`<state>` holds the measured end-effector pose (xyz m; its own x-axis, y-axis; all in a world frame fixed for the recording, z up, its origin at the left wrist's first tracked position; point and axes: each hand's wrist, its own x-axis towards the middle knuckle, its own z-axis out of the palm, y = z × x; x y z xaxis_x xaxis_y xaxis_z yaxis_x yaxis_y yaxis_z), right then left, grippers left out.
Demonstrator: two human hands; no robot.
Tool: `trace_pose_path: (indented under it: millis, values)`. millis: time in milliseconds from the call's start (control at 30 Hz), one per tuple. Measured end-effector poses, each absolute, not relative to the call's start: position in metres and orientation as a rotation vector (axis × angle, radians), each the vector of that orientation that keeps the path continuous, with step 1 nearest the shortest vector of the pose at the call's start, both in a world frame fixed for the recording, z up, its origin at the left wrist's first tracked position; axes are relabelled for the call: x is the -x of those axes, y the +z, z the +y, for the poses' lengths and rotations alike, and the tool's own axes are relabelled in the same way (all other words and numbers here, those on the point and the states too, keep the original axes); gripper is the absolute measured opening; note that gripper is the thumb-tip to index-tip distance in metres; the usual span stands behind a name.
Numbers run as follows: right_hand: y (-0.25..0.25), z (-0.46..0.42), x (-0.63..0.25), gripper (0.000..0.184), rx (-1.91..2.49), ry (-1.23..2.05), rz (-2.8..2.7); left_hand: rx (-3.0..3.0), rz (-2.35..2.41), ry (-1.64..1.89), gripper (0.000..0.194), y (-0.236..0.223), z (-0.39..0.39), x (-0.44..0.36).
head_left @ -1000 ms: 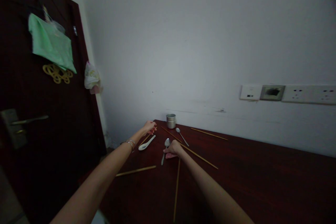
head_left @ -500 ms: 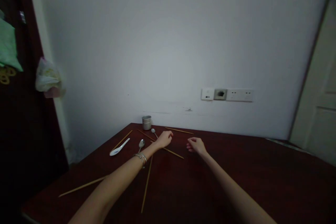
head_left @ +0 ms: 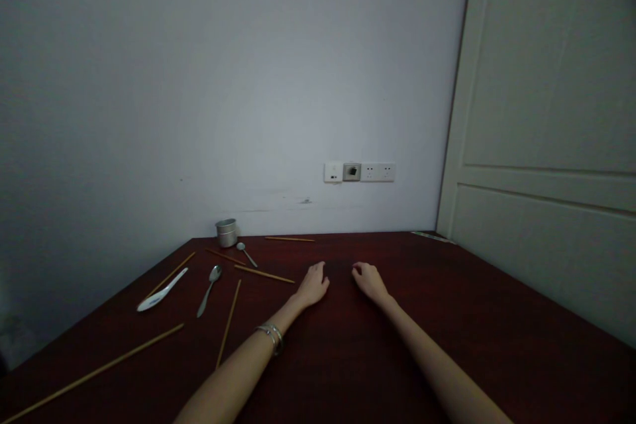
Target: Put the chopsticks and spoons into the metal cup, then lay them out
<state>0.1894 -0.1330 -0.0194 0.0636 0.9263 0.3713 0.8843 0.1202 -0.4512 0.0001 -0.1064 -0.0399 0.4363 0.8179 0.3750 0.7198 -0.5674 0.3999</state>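
Note:
My left hand (head_left: 313, 283) lies flat on the dark red table (head_left: 447, 344), fingers stretched out, holding nothing; bracelets circle its wrist. My right hand (head_left: 368, 279) rests palm down a short way to its right, fingers loosely extended, also holding nothing. Left of the hands lie several wooden chopsticks, the nearest one (head_left: 263, 273) just beyond my left hand. A metal spoon (head_left: 209, 281), a smaller metal spoon (head_left: 246, 253) and a white ceramic spoon (head_left: 161, 290) lie among them. A small metal cup (head_left: 226, 232) stands upright by the wall.
A white wall with a row of sockets (head_left: 360, 172) runs behind the table. A pale door (head_left: 546, 146) stands at the right, close to the table's right edge. A long chopstick (head_left: 99, 368) lies near the table's front left edge.
The view has swung right, away from the dark door. Both hands moved right, off the spoons and chopsticks, and now rest flat on bare table.

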Motion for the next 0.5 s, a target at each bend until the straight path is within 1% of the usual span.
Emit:
trace_pose_path:
  millis: [267, 500]
  values:
    - [-0.027, -0.154, -0.182, 0.034, 1.768, -0.016, -1.900, -2.607, 1.434, 0.713, 0.038, -0.035, -0.109, -0.002]
    - [-0.027, -0.153, -0.185, 0.036, 1.780, -0.015, -1.945, -2.601, 1.456, 0.705, 0.039, -0.031, -0.116, 0.000]
